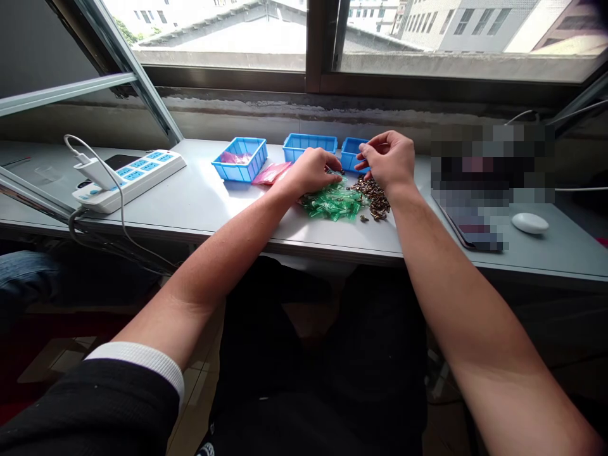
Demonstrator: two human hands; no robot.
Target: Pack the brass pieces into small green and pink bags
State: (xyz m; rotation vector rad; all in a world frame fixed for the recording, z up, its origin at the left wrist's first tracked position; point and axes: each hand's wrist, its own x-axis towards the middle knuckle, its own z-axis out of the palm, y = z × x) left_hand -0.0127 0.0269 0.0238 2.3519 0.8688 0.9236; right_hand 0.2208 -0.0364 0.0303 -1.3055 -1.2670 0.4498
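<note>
My left hand [313, 170] reaches over the rear of a pile of small green plastic bags [335, 204]. Its fingers are bent and closed, and whatever they hold is too small to make out. Raised by the right blue bin [350, 152], my right hand [392, 158] has thumb and index finger pinched together. Anything in that pinch is too small to name. Below it, a heap of small brass-coloured metal pieces [375, 197] lies against the green bags, partly hidden by my right wrist. One loose metal piece [363, 218] sits in front.
A blue bin [240, 170] with pink packets stands at left, pink packets [272, 173] beside it. Another blue bin [310, 142] stands behind my left hand. A power strip [133, 177] with cables lies far left. At right are a phone-like device [468, 221] and a white mouse [530, 223].
</note>
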